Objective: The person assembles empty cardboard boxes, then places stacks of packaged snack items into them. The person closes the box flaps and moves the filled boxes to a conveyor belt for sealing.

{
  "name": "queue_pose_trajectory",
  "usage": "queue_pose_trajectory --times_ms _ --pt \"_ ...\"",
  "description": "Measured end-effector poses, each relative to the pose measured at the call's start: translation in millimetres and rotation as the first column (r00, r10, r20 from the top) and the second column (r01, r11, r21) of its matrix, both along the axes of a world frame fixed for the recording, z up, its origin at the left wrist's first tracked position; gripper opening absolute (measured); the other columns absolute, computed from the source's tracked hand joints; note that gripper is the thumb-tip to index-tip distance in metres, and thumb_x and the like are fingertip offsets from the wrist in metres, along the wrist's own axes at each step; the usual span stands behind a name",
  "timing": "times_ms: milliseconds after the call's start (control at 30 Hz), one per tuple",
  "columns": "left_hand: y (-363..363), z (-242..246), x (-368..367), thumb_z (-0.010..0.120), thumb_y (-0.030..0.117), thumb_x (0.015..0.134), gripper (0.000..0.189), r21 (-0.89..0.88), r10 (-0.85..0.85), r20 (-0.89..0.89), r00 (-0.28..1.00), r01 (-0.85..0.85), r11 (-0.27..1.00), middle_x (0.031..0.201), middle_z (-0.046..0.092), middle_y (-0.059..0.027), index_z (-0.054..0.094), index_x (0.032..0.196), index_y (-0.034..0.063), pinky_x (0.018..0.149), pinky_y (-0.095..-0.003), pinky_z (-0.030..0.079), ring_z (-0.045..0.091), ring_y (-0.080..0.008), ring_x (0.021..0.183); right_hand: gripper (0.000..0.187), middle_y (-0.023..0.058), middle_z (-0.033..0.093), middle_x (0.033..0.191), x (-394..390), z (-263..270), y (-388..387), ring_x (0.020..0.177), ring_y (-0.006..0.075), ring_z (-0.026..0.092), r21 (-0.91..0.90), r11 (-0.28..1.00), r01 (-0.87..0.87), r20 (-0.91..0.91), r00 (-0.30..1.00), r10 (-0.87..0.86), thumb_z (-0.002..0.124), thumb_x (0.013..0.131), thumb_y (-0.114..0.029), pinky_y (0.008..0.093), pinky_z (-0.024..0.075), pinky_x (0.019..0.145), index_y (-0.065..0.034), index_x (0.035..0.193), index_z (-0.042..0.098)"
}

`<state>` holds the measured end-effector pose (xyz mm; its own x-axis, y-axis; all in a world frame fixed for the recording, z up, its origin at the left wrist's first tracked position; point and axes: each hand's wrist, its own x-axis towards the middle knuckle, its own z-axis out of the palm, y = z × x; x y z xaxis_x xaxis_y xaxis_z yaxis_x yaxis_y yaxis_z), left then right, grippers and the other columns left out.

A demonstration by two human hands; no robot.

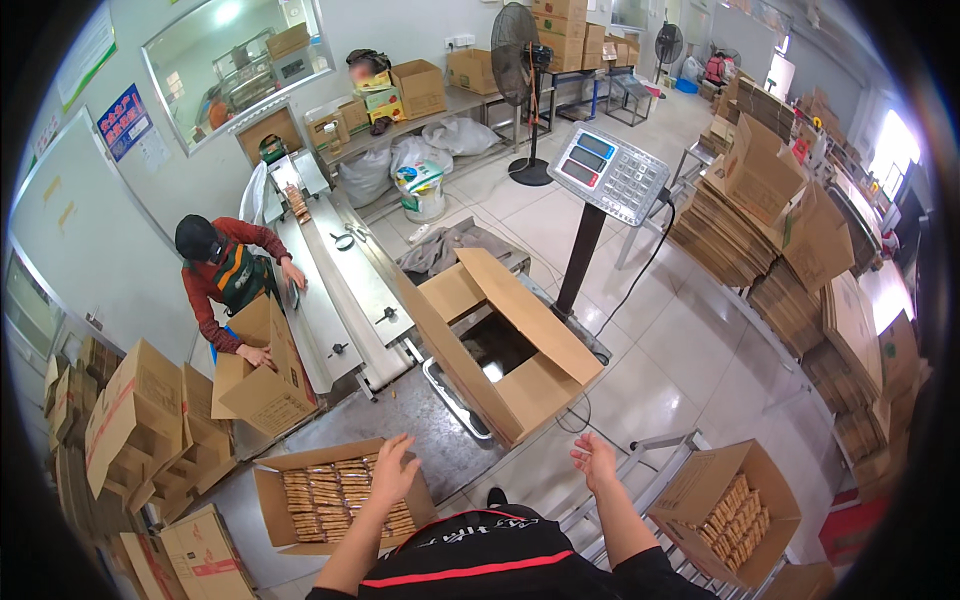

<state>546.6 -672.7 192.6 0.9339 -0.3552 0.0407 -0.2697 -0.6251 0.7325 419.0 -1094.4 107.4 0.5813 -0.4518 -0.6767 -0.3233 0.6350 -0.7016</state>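
Note:
Fingers apart and with nothing in it, my left hand [396,471] is over the right side of an open cardboard box [268,501]. Rows of clear-wrapped brown food packets [319,499] fill that box. My right hand [595,461] is also empty, its fingers spread and slightly curled, to the right of the near corner of a larger open carton [517,334]. This carton has its flaps raised and sits by the post of a platform scale [577,274]. Its interior looks dark, with a bright reflection. Neither hand appears to touch a box.
A co-worker [232,274] reaches into another carton [274,394] beside a conveyor [352,307]. At right, a packed box [731,517] rests on a roller rack [660,480]. Flattened cartons [727,232] are stacked beyond. The scale's cable [637,277] hangs to the floor near a standing fan [530,169].

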Motion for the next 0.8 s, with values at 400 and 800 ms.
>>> queue_pose_trajectory --times_ms 400,800 --pt "52.4 -18.9 -53.3 0.074 0.009 0.085 0.043 -0.053 0.178 -0.095 0.980 -0.183 0.982 0.127 0.062 -0.0178 0.066 0.126 0.0016 0.092 -0.0366 0.051 0.061 -0.0317 0.114 0.031 0.0033 0.067 0.103 59.9 37.7 -31.2 0.083 0.0140 0.063 -0.382 0.913 0.142 0.086 0.989 -0.118 0.059 0.099 -0.037 0.0288 0.0441 0.065 -0.0098 0.112 0.065" --pt "35.4 -15.3 -71.3 0.074 0.013 0.085 0.041 -0.033 0.126 -0.195 0.973 -0.135 0.990 0.127 0.063 -0.0202 0.066 0.124 0.0025 0.100 -0.0429 0.049 0.060 -0.0381 0.117 0.063 0.0143 0.057 0.140 298.7 244.5 -193.1 0.133 0.0336 0.047 -0.958 -0.070 0.280 0.288 0.922 -0.258 0.073 0.087 -0.037 0.0462 0.0371 0.110 -0.0035 0.137 0.055"
